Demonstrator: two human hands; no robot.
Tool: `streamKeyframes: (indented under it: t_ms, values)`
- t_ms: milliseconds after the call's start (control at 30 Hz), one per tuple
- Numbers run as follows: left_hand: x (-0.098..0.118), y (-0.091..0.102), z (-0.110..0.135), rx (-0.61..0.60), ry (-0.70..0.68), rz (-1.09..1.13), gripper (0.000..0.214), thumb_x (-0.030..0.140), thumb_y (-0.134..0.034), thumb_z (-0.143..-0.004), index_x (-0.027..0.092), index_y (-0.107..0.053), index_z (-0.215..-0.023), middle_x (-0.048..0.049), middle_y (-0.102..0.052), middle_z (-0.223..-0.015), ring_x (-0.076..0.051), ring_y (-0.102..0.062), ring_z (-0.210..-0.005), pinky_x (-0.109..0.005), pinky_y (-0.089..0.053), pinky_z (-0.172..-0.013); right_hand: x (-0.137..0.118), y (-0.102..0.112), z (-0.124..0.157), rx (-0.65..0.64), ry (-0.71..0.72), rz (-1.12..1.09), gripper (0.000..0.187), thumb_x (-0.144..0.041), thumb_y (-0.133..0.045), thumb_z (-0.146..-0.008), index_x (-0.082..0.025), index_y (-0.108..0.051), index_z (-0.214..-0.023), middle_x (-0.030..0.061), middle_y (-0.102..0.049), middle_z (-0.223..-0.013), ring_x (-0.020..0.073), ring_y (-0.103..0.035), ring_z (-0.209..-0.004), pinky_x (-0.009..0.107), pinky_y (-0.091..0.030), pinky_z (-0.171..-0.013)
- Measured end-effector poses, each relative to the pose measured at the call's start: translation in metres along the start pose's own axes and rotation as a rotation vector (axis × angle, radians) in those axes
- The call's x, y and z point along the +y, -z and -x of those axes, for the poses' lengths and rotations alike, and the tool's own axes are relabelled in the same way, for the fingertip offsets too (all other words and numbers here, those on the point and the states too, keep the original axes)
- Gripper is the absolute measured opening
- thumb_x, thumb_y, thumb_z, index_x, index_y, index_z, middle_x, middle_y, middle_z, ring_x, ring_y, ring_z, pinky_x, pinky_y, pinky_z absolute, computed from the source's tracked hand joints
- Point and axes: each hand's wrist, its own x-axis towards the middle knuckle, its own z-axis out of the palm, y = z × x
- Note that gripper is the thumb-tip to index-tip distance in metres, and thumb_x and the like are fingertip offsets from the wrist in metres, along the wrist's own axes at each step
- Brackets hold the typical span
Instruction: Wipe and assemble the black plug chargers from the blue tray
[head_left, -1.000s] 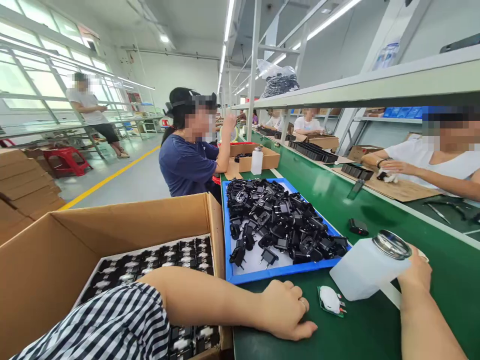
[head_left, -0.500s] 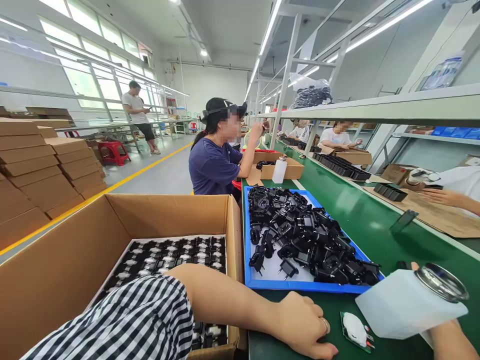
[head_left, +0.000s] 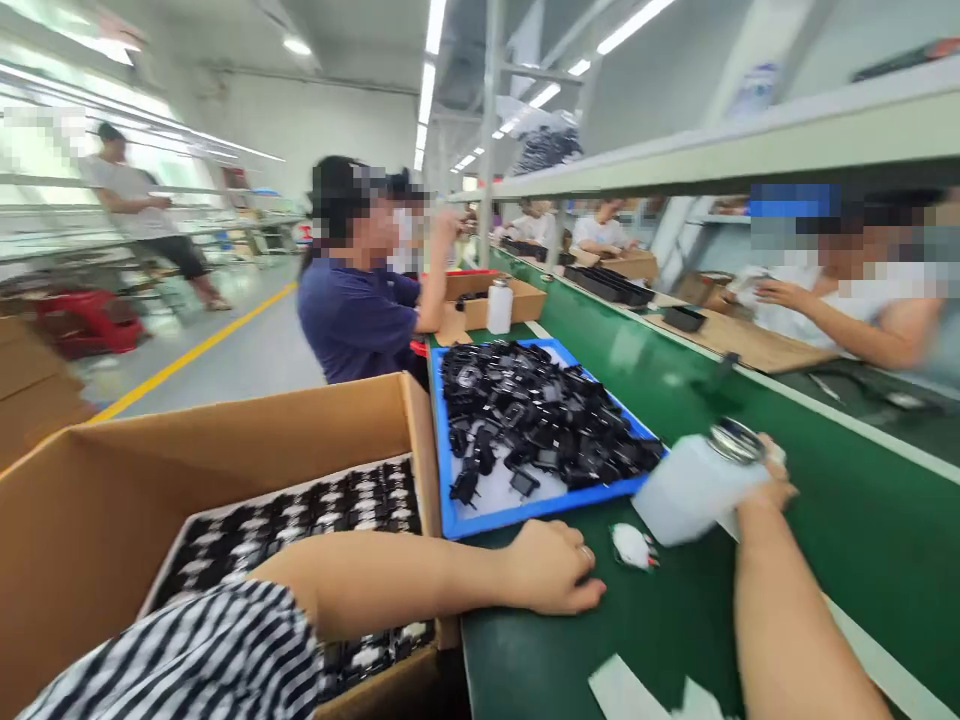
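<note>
The translucent white plastic bottle points upward, long axis leaning right. Left hand loosely curled, right hand part-hidden; either's hold cannot be told.

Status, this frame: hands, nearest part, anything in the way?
Left hand on green bench, fingers curled. Right hand partly behind white bottle, grip unclear. White-topped circuit board between left hand and bottle. Bottle between board and right hand.

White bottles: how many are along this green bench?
2: the near bottle beside the right hand, and the far bottle beyond the blue tray. Others may be hidden.
</note>
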Motion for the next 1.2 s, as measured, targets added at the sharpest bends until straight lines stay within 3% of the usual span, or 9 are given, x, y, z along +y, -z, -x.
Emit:
streamKeyframes:
  t_ms: [133, 300, 367, 533, 667, 800, 933, 1100, 1200]
  values:
    - [-0.004, 0.0, -0.003, -0.037, -0.005, 0.033, 0.031, 0.041, -0.033, -0.072, 0.016, -0.05, -0.065, -0.0023, -0.05, -0.064, -0.014, -0.048, -0.062, -0.024, -0.036, -0.049, 0.023, 0.009, 0.006, 0.043, -0.275, 0.026, 0.045, -0.027, -0.041, -0.07, -0.009, -0.034, -0.111, 0.0232, -0.042, -0.101, 0.0338, -0.034, -0.101, 0.051, -0.025, -0.077]
    - [-0.003, -0.001, -0.003, -0.045, 0.009, 0.062, 0.029, 0.037, -0.032, -0.073, 0.016, -0.049, -0.064, -0.0022, -0.05, -0.063, -0.015, -0.048, -0.065, -0.026, -0.037, -0.053, 0.025, 0.02, 0.004, 0.094, -0.365, -0.045, 0.041, -0.028, -0.049, -0.065, -0.008, -0.045, -0.101, 0.0207, -0.045, -0.099, 0.0327, -0.038, -0.097, 0.044, -0.034, -0.073]
    - [-0.003, 0.0, -0.003, -0.04, 0.024, 0.069, 0.029, 0.036, -0.031, -0.074, 0.016, -0.05, -0.064, -0.0028, -0.05, -0.064, -0.015, -0.048, -0.065, -0.026, -0.037, -0.054, 0.02, 0.034, 0.007, 0.194, -0.303, -0.1, 0.051, -0.03, -0.048, -0.067, -0.008, -0.035, -0.111, 0.018, -0.042, -0.105, 0.0283, -0.037, -0.099, 0.039, -0.034, -0.077]
    - [-0.004, 0.001, -0.004, -0.034, 0.034, 0.086, 0.031, 0.034, -0.028, -0.074, 0.016, -0.051, -0.065, -0.004, -0.051, -0.066, -0.016, -0.05, -0.065, -0.027, -0.037, -0.054, -0.005, 0.083, 0.033, 0.648, -0.003, -0.341, 0.073, -0.03, -0.054, -0.062, -0.007, -0.015, -0.12, 0.0166, -0.028, -0.117, 0.0261, -0.027, -0.107, 0.037, -0.025, -0.087]
    - [-0.004, 0.004, -0.004, -0.018, 0.026, 0.092, 0.032, 0.033, -0.027, -0.074, 0.015, -0.053, -0.068, -0.0057, -0.053, -0.069, -0.017, -0.05, -0.068, -0.028, -0.038, -0.056, -0.034, 0.109, 0.077, 0.735, 0.287, -0.323, 0.079, -0.033, -0.054, -0.062, -0.013, -0.006, -0.121, 0.0136, -0.022, -0.119, 0.0246, -0.026, -0.109, 0.038, -0.024, -0.089]
    - [-0.002, 0.011, -0.005, -0.049, 0.038, 0.132, 0.033, 0.033, -0.028, -0.074, 0.013, -0.054, -0.07, -0.0078, -0.054, -0.073, -0.019, -0.051, -0.072, -0.029, -0.038, -0.059, -0.068, 0.111, 0.131, 0.601, 0.409, -0.314, 0.079, -0.037, -0.052, -0.064, -0.015, -0.002, -0.121, 0.0134, -0.028, -0.114, 0.0225, -0.037, -0.1, 0.036, -0.03, -0.085]
    - [-0.005, 0.019, -0.005, -0.139, 0.068, 0.191, 0.033, 0.031, -0.026, -0.076, 0.012, -0.054, -0.075, -0.0094, -0.056, -0.079, -0.02, -0.051, -0.076, -0.03, -0.038, -0.063, -0.093, 0.079, 0.187, 0.285, 0.382, -0.262, 0.067, -0.034, -0.055, -0.061, -0.018, -0.021, -0.116, 0.0093, -0.042, -0.099, 0.0237, -0.042, -0.091, 0.037, -0.035, -0.079]
    - [-0.023, 0.026, 0.012, -0.268, 0.037, 0.265, 0.023, 0.029, -0.036, -0.072, 0.014, -0.051, -0.082, -0.0066, -0.056, -0.081, -0.017, -0.052, -0.075, -0.025, -0.038, -0.06, -0.095, 0.022, 0.238, -0.042, 0.233, -0.098, 0.054, -0.028, -0.052, -0.065, -0.014, -0.031, -0.113, 0.0129, -0.044, -0.097, 0.0251, -0.043, -0.089, 0.035, -0.038, -0.072]
    - [-0.034, 0.03, 0.024, -0.343, -0.028, 0.31, 0.029, 0.032, -0.052, -0.061, 0.016, -0.049, -0.086, -0.0039, -0.056, -0.08, -0.016, -0.052, -0.072, -0.022, -0.038, -0.057, -0.09, 0.021, 0.241, -0.259, 0.266, -0.023, 0.058, -0.03, -0.055, -0.064, -0.012, -0.033, -0.114, 0.0151, -0.042, -0.104, 0.0269, -0.041, -0.095, 0.036, -0.037, -0.074]
